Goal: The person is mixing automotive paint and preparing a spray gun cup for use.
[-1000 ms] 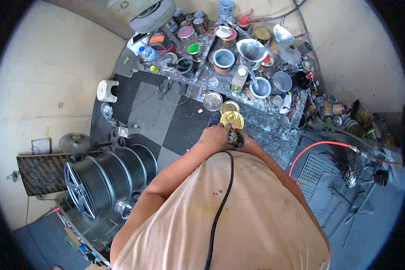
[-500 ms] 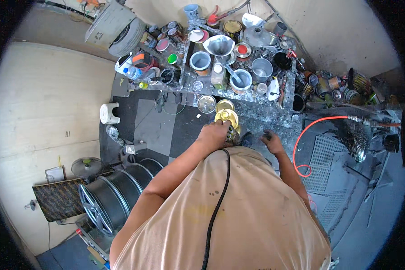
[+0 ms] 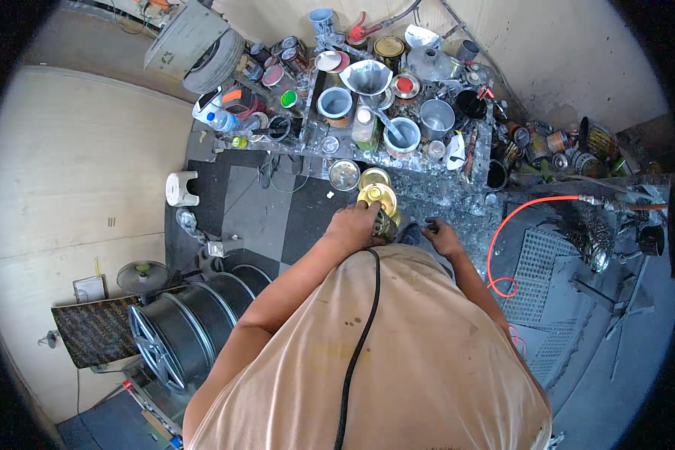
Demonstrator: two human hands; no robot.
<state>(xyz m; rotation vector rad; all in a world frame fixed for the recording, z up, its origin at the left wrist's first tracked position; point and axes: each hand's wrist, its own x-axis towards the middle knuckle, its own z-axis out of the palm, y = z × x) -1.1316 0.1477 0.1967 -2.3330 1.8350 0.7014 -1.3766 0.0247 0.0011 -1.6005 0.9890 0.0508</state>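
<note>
My left hand [image 3: 355,226] is closed at the side of a metal can [image 3: 385,226] in front of my belly; my shirt covers its lower part. Just beyond those fingers is a gold-coloured round tin lid [image 3: 379,196], and behind it a second gold tin [image 3: 374,178]. My right hand [image 3: 444,238] hangs apart from the can, to its right, its fingers curled together with dark tips. Whatever may be between them is too small to make out.
A paint-stained workbench [image 3: 315,163] ahead holds several tins, a grey funnel [image 3: 366,76] and a grey paint pot [image 3: 402,136]. Wheel rims [image 3: 202,315] stand at left near a white stool [image 3: 181,189]. An orange hose [image 3: 529,202] curves at right.
My right hand has shifted slightly left and nearer the can, and its wrist has turned. The left hand stays at the can, almost unmoved.
</note>
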